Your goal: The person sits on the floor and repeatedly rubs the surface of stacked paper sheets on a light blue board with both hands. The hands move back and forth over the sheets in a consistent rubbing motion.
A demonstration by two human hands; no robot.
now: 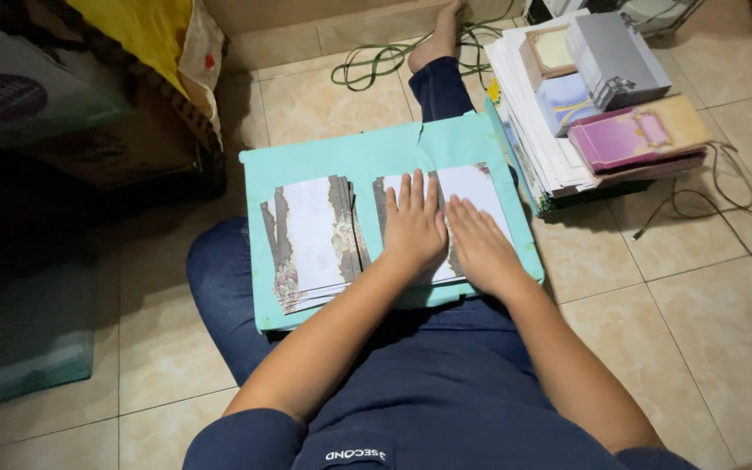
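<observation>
Both hands — left hand (pixel 413 228), right hand (pixel 479 244) — fingers flat, open, on white card (pixel 472 184) near teal board (pixel 341 161) edge.

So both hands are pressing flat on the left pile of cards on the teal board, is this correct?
Not quite. In the head view the left hand and right hand press flat on the right pile of cards on the teal board. The left pile lies untouched.

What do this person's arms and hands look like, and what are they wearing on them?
Both forearms are bare from the elbow down. The left hand and right hand wear no gloves, and no rings, watch or bracelets show. Short dark navy sleeves cover the upper arms and match the navy shirt, which has small white lettering at the collar. The trousers are dark blue too.
</observation>
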